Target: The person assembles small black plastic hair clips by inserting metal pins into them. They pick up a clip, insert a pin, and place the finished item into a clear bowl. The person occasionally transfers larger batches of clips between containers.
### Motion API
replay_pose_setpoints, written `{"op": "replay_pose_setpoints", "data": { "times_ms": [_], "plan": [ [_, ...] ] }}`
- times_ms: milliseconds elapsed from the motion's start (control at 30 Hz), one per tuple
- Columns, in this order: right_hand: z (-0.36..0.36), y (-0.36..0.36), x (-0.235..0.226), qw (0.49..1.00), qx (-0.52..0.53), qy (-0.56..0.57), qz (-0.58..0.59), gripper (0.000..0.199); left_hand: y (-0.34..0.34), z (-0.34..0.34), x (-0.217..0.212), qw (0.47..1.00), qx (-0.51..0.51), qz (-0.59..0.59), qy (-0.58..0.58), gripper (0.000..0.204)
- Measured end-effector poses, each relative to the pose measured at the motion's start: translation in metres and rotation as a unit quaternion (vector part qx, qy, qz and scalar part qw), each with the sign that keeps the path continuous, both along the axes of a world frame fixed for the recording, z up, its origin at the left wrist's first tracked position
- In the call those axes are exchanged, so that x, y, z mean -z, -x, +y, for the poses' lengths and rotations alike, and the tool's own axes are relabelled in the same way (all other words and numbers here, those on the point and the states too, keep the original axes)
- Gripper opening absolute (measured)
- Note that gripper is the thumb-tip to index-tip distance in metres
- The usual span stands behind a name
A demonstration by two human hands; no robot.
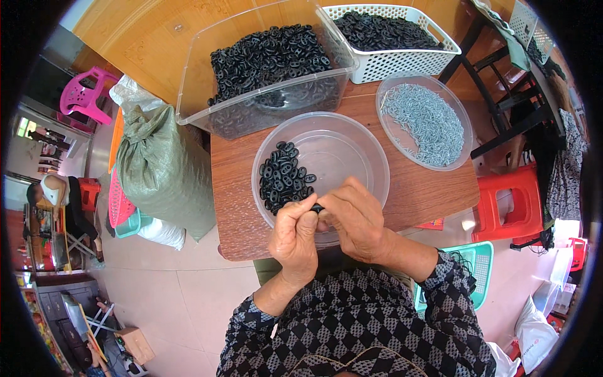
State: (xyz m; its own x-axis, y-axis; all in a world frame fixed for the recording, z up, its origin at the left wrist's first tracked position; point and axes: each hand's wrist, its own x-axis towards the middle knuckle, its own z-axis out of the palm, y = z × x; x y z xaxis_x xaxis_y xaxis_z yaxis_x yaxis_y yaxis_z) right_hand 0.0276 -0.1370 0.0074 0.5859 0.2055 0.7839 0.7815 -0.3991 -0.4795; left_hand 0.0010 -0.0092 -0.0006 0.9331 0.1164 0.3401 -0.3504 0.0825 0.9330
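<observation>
- Found a small, glossy black piece of apparent plastic [316,208] at the meeting fingertips, above the near part of a round, clear plastic bowl [348,151].
- Noted left hand [296,235] at 7 o'clock from the piece, narrowed to a thumb-and-forefinger pinch on it; noted right hand [358,220] between 3 and 4 o'clock, curled narrowly onto the other end. Could not tell of any second item within the grip.
- Judged the piece light, stiff and hard to break, by likeness to the loose pile of black, oval, two-holed pieces [286,173]; expected some slip on smooth, curved faces.
- Judged best held by the rounded ends, with firm fingertips, leaving the holes uncovered.
- Logged, with the hands as clock centre: pile between 10 and 11 o'clock, inside the bowl; slender, silvery, metal-looking bits [427,122] near 2, on a round, clear plastic tray [467,119]; white, perforated plastic basket [408,65] near 1, holding more black pieces.
</observation>
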Motion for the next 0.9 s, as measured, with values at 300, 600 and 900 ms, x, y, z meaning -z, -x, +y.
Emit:
{"op": "replay_pose_setpoints", "data": {
  "times_ms": [300,600,900],
  "plan": [
    [0.005,-0.002,-0.015,1.0,-0.02,0.018,0.014,0.032,-0.005,0.006,-0.023,0.988,0.03,0.095,0.121,0.025],
    [0.003,-0.001,-0.015,1.0,-0.001,0.022,-0.02,0.028,-0.003,0.01,-0.018,0.999,0.033,0.008,-0.008,0.032],
    [0.003,0.003,-0.006,1.0,-0.011,0.016,-0.003,0.032,-0.001,0.005,-0.009,1.0,-0.002,-0.017,-0.026,0.029]
  ]
}}
